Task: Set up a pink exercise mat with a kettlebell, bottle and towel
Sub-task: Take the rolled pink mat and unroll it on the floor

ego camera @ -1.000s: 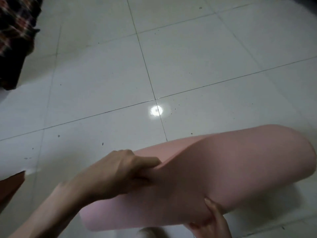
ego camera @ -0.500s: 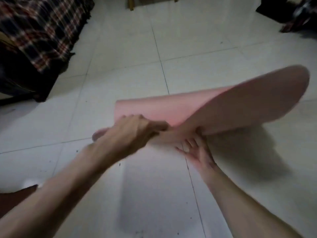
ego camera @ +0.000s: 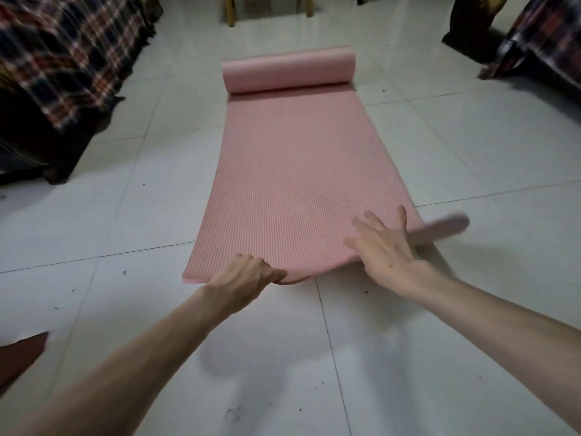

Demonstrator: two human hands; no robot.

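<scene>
The pink exercise mat [ego camera: 298, 171] lies mostly unrolled on the white tiled floor, running away from me. Its far end is still a roll [ego camera: 287, 73]. My left hand [ego camera: 245, 275] pinches the near edge of the mat, left of centre, and lifts it slightly. My right hand [ego camera: 382, 243] rests flat, fingers spread, on the near right part of the mat. The near right corner [ego camera: 446, 229] curls up off the floor and looks blurred. No kettlebell, bottle or towel is in view.
A bed or sofa under a plaid blanket [ego camera: 59, 58] stands at the left. Another plaid-covered piece of furniture [ego camera: 540, 48] stands at the far right. Wooden chair legs [ego camera: 231, 11] show at the far end. A brown object [ego camera: 22, 354] lies at the lower left edge.
The mat was a loose roll held up in both hands; it has since rolled out away from me along the floor. My right hand has gone from under the mat to flat on top.
</scene>
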